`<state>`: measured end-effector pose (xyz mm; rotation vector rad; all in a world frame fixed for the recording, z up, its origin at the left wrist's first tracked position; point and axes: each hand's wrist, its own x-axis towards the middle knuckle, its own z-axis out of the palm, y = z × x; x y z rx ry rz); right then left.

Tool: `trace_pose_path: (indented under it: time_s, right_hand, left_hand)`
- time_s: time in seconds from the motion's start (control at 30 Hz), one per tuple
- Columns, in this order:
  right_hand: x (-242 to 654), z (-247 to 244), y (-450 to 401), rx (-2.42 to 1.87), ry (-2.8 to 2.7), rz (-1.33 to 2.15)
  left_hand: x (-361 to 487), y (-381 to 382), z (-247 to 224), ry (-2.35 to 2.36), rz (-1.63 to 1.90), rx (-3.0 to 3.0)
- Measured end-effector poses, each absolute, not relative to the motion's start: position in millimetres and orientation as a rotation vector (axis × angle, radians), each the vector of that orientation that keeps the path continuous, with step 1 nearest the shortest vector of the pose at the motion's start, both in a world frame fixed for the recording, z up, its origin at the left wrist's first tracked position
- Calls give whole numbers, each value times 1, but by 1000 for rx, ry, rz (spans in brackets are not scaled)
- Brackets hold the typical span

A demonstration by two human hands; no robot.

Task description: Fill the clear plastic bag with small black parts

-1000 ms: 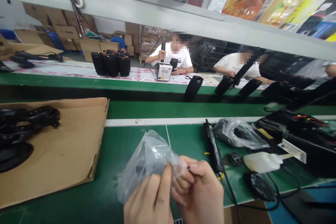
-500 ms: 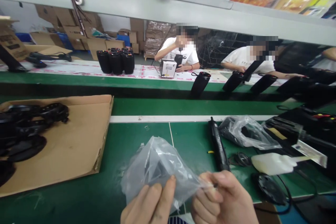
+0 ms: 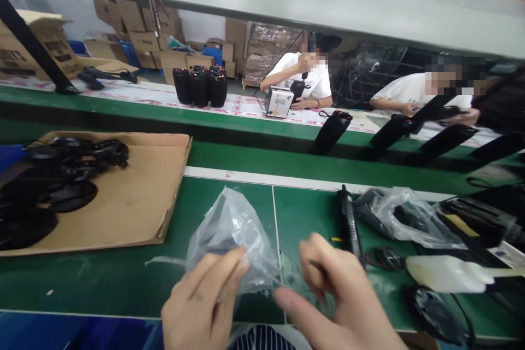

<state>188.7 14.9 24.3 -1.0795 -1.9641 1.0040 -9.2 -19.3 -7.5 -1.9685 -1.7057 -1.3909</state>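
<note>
Your left hand (image 3: pixel 200 301) was clamped on one clear plastic bag (image 3: pixel 229 240) above the green workbench (image 3: pixel 82 279). Your right hand (image 3: pixel 332 295) was open, just beside it. A second plastic bag (image 3: pixel 410 219) lay right, beside one black corded tool (image 3: pixel 350 224).

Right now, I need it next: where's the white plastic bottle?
The white plastic bottle lies at lower right in the head view, on the green workbench, below a clear plastic bag.

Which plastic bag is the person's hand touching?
The clear bag pressed against the left hand. The other clear bag lies further right on the green workbench, away from both hands.
</note>
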Motion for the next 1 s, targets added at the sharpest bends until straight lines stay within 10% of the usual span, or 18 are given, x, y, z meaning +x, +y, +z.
trace_pose_path:
  time_s: [0.2,0.53,0.73,1.0]
  right_hand:
    - [152,59,81,-817,-2724,462]
    - [131,83,98,-691,-2956,737]
    - [106,101,96,-651,-3431,-39]
    - [129,84,120,-154,-3447,91]
  left_hand:
    - [-34,-9,8,-1359,-1160,-2114]
    - [-50,-7,38,-1124,-744,-2044]
    - [-52,7,59,-1047,-504,-2184]
    - [-82,8,51,-864,-498,-2437]
